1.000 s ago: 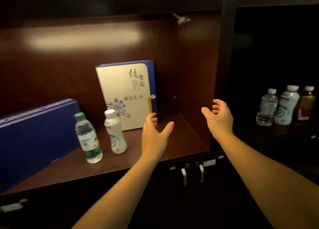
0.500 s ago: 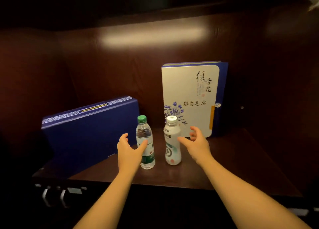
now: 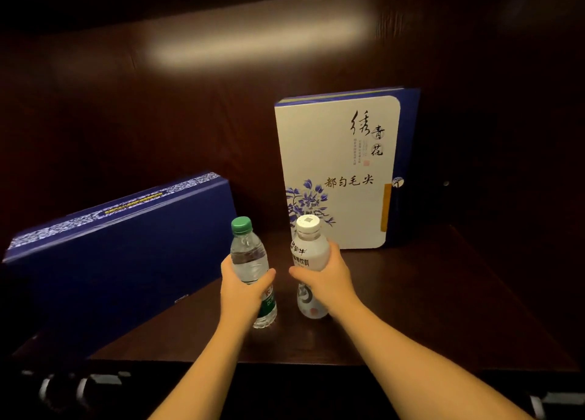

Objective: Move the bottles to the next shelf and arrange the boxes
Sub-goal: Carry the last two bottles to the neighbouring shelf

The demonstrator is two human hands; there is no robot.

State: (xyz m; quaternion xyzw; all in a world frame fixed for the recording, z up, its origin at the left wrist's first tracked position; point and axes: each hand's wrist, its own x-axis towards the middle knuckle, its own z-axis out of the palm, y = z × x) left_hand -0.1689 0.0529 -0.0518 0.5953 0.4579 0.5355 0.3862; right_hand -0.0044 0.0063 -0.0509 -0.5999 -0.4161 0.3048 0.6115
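A clear water bottle [image 3: 248, 255] with a green cap stands near the front of the dark wooden shelf [image 3: 427, 308]; my left hand [image 3: 242, 289] is wrapped around its middle. Right beside it is a white drink bottle [image 3: 308, 255] with a white cap, gripped by my right hand [image 3: 329, 282]. Behind them a white box [image 3: 335, 166] with blue flowers and a blue spine stands upright against the back wall. A long dark blue box [image 3: 120, 248] stands on its edge at the left, angled toward the front.
The shelf is a dark wooden cabinet niche with walls at the back [image 3: 190, 109] and right [image 3: 506, 166]. Bare shelf surface lies to the right of the bottles. Metal door handles [image 3: 63, 391] show on the cabinet front below.
Both hands have moved forward and closed around the two bottles, left on the clear one, right on the white one. The view has shifted left, away from the shelf with other bottles.
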